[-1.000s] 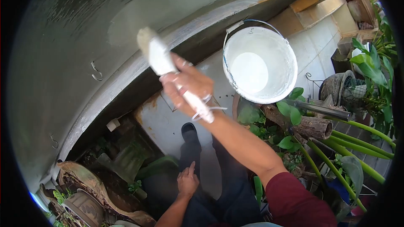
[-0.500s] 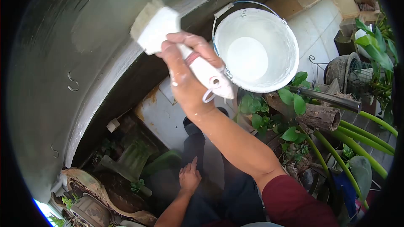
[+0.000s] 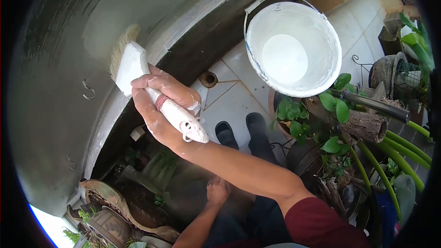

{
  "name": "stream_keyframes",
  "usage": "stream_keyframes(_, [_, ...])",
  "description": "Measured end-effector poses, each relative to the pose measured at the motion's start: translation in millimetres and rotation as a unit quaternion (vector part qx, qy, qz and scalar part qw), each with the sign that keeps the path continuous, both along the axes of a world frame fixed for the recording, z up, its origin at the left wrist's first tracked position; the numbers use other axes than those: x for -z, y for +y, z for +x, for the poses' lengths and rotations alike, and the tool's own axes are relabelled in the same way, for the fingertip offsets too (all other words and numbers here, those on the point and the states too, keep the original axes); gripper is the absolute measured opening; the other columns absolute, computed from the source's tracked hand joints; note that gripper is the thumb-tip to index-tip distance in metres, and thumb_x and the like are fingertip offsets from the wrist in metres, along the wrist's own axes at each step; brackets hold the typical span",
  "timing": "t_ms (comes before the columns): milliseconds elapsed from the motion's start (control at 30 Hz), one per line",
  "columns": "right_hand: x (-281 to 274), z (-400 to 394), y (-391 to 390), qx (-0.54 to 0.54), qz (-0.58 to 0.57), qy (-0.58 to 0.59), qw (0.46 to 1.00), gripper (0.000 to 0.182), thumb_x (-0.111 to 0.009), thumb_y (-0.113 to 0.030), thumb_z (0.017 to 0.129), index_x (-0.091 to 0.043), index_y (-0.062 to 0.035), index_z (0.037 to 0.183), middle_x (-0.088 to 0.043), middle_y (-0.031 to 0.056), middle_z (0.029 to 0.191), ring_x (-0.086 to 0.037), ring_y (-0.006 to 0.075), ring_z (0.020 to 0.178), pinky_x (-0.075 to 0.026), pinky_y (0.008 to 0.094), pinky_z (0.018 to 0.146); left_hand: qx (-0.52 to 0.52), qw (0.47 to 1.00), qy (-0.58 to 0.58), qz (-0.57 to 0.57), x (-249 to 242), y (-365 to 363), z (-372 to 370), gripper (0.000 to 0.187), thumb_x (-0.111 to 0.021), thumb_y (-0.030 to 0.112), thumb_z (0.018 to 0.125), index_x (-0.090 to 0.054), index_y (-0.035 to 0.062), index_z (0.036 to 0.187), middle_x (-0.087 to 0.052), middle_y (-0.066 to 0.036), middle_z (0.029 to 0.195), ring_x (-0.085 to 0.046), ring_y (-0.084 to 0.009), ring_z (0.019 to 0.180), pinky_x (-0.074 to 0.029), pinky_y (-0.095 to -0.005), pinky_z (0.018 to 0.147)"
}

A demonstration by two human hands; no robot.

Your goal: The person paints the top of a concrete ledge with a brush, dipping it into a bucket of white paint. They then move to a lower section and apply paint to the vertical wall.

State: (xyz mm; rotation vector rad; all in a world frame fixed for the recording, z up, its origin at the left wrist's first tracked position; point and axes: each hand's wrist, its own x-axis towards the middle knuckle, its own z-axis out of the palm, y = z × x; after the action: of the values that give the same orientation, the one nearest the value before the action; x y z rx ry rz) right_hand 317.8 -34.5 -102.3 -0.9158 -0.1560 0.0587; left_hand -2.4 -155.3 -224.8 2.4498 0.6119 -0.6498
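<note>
A wide paint brush (image 3: 131, 69) with a white handle and pale bristles is gripped in my right hand (image 3: 167, 89), which is spotted with white paint. Its bristles lie against or just over the grey wall (image 3: 105, 14). My left hand (image 3: 218, 190) is low near my legs, its fingers curled together and partly behind my right forearm; what it holds, if anything, is too small to make out. A paint-smeared white bucket (image 3: 330, 55) with white liquid inside stands right of the brush, its wire handle raised.
Two metal hooks (image 3: 88, 90) hang on the wall. Potted plants (image 3: 294, 115), a log (image 3: 365, 126) and a metal pipe (image 3: 376, 104) are at the right. Clay pots (image 3: 110, 225) sit at the lower left. Dark slippers (image 3: 226, 134) are on the tiled floor.
My right hand has moved left and down with the brush, away from the bucket and towards the wall. My left hand's fingers have curled in. The view has shifted slightly.
</note>
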Motion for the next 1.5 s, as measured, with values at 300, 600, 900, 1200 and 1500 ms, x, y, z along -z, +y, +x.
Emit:
stream_keyframes(300, [38,35,-38,-0.111,-0.065,0.053,0.990,0.007,-0.070,0.000,0.083,-0.067,0.0028,0.089,-0.071,0.0085,0.092,-0.064,0.0092,0.079,-0.054,0.0254,0.073,0.030,0.999,0.023,-0.007,-10,6,14,0.057,-0.058,0.006,0.076,-0.056,0.0117,0.132,-0.067,-0.005,0.092,-0.066,-0.0255,0.083,-0.052,-0.0398,0.078])
stream_keyframes(600, [51,140,-64,0.228,-0.100,-0.022,0.968,0.011,-0.069,-0.004,0.085,-0.063,-0.0002,0.093,-0.064,0.0097,0.077,-0.063,0.0182,0.064,-0.053,0.0294,0.060,0.034,0.999,0.038,-0.019,-8,7,12,0.058,-0.058,0.006,0.077,-0.054,0.0140,0.135,-0.067,-0.004,0.095,-0.066,-0.0248,0.086,-0.051,-0.0397,0.083])
stream_keyframes(900, [37,-21,7,0.039,-0.061,-0.229,0.971,0.027,-0.078,0.001,0.065,-0.073,-0.0028,0.091,-0.068,0.0256,0.109,-0.070,0.0362,0.091,-0.060,0.0359,0.076,-0.124,0.984,0.005,-0.130,16,1,-29,0.043,-0.065,0.025,0.083,-0.062,0.0069,0.121,-0.067,-0.015,0.111,-0.065,-0.0351,0.096,-0.050,-0.0462,0.090])
stream_keyframes(1200, [53,143,-62,0.198,-0.053,0.020,0.979,0.025,-0.066,0.001,0.084,-0.060,0.0013,0.108,-0.066,0.0122,0.094,-0.065,0.0195,0.078,-0.054,0.0301,0.070,0.057,0.997,0.043,-0.032,-8,8,11,0.059,-0.059,0.006,0.077,-0.053,0.0110,0.135,-0.066,-0.006,0.091,-0.065,-0.0239,0.085,-0.051,-0.0401,0.080])
stream_keyframes(1500, [35,-52,31,0.025,-0.015,-0.003,1.000,0.015,-0.068,0.004,0.076,-0.067,-0.0014,0.091,-0.069,0.0162,0.084,-0.069,0.0241,0.069,-0.057,0.0306,0.061,0.045,0.980,0.117,-0.155,-5,16,3,0.056,-0.047,0.028,0.102,-0.029,0.0113,0.153,-0.059,-0.010,0.116,-0.057,-0.0242,0.105,-0.044,-0.0382,0.094])
